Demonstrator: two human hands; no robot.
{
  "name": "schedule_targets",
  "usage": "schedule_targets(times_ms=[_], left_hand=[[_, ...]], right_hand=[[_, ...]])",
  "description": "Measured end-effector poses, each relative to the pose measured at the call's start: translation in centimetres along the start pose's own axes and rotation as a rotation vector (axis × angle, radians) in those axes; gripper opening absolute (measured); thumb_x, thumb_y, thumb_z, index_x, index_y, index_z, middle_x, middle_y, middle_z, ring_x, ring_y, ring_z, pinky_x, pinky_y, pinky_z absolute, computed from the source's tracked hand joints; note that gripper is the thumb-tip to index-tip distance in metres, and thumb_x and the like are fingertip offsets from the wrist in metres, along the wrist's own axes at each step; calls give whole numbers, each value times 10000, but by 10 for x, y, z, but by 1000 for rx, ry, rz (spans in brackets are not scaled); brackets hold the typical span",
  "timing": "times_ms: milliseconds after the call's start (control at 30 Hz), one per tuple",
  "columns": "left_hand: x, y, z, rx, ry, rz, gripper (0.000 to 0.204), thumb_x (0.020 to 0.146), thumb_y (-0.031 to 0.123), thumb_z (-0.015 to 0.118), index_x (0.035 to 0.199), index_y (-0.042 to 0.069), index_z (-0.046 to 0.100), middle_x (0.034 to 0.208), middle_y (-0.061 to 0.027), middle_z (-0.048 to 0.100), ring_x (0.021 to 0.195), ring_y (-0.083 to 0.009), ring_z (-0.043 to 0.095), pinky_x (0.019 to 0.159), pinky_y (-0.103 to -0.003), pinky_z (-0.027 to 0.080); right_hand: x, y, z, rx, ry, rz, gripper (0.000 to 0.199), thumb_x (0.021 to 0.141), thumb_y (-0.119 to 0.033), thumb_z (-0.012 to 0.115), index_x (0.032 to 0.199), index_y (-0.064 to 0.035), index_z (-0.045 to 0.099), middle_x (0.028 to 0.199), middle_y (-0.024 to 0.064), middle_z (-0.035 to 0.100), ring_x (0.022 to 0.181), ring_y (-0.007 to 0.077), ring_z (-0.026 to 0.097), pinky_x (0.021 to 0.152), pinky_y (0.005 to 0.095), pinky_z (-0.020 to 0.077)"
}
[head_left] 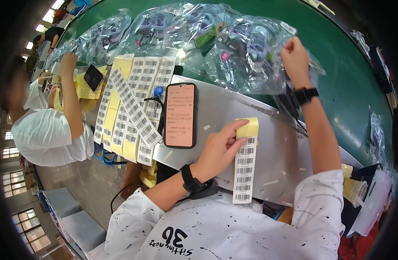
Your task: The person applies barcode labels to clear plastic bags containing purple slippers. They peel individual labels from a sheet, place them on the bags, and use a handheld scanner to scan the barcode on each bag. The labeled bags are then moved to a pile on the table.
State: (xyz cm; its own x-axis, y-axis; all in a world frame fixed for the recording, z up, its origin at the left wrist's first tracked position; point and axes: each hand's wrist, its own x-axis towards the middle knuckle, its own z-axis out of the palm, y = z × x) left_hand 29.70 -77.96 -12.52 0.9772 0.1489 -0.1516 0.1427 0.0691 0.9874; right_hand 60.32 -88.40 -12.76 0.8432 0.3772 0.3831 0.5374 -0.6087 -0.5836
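Observation:
My left hand is closed on a strip of barcode labels on yellowish backing, pinched near its top, where the bare backing curls over. The strip hangs down over the grey metal surface toward my shirt. Reaching farther out, my right hand has its fingers curled together at the right side of a clear plastic bag. What those fingers hold, if anything, is hidden. Purple and grey items show through the bag. A small white label sits at its far right corner. Each wrist has a black band.
Several more clear bags line the green table. Left of my left hand lie a phone with a lit screen, a black cable with a blue ball, and overlapping barcode sheets. Another person works at far left.

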Motion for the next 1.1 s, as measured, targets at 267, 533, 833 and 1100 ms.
schedule_targets(times_ms=[267,533,833,1100], left_hand=[[-30,21,-14,681,76,450,429,824,-26,652,1235,67,573,1056,-160,639,925,-353,620,1042,-554,330],[-42,25,-56,629,259,175,431,850,-27,612,1269,23,528,1068,-155,609,862,-288,632,969,-466,353],[-11,48,-14,83,-20,119,322,892,-26,617,1212,-25,582,1088,-112,666,924,-141,651,844,-275,522],[-9,45,-4,-90,-36,19,252,899,-10,621,1151,-20,624,1020,-104,698,903,-116,665,773,-245,541]], right_hand=[[-68,-73,-35,208,-101,-278,296,797,-69,665,1081,-30,593,1298,169,556,1236,331,509,1043,393,378],[-160,-107,-90,365,-242,-85,214,772,-38,678,974,-7,615,1178,145,609,1069,284,600,917,352,455],[-194,-116,-88,753,-616,390,119,838,-72,697,805,13,619,736,44,611,665,119,533,633,250,424],[-199,-115,-86,652,-263,295,60,807,-18,700,825,13,652,799,48,629,719,126,564,658,263,438]])
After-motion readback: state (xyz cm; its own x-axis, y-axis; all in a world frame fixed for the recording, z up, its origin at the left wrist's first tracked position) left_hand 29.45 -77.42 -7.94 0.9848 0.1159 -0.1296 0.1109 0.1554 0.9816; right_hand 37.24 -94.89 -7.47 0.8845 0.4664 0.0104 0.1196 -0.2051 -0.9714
